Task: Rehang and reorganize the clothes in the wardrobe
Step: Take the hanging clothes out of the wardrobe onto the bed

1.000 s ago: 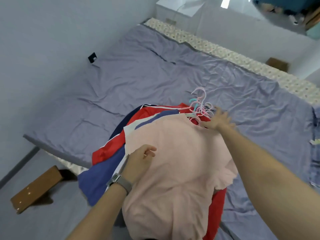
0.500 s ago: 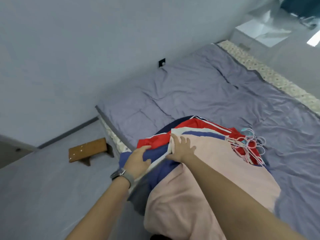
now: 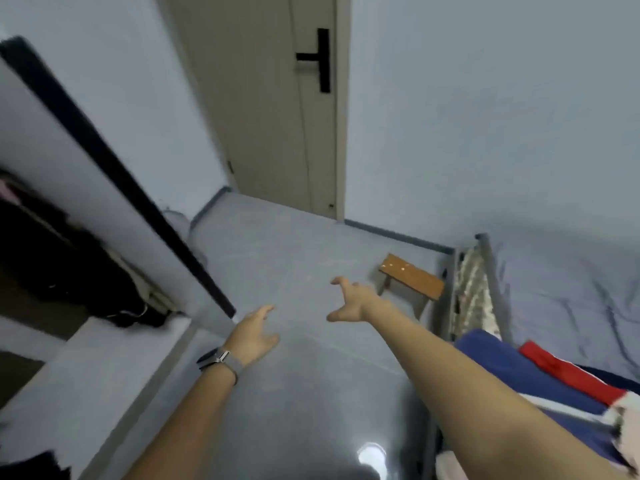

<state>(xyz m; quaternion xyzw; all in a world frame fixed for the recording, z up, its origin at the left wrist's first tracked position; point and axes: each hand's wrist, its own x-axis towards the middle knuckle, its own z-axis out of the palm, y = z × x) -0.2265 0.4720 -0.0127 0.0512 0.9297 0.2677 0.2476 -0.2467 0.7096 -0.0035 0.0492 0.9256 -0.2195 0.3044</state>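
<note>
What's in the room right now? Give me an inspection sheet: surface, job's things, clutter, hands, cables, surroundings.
Surface: grey floor, glossy, with a light glare.
Job's things: pile of clothes, blue, red and white, on the bed edge; open wardrobe with dark contents.
Clutter: small wooden stool beside the bed.
Hands: left hand and right hand both empty, fingers spread, over the floor.
Cables: nothing seen.
Surroundings: closed door with black handle; pale walls.

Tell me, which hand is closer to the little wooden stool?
Right. The right hand hangs open in the air just left of the little wooden stool. The left hand, also open, is farther left and nearer the camera.
</note>
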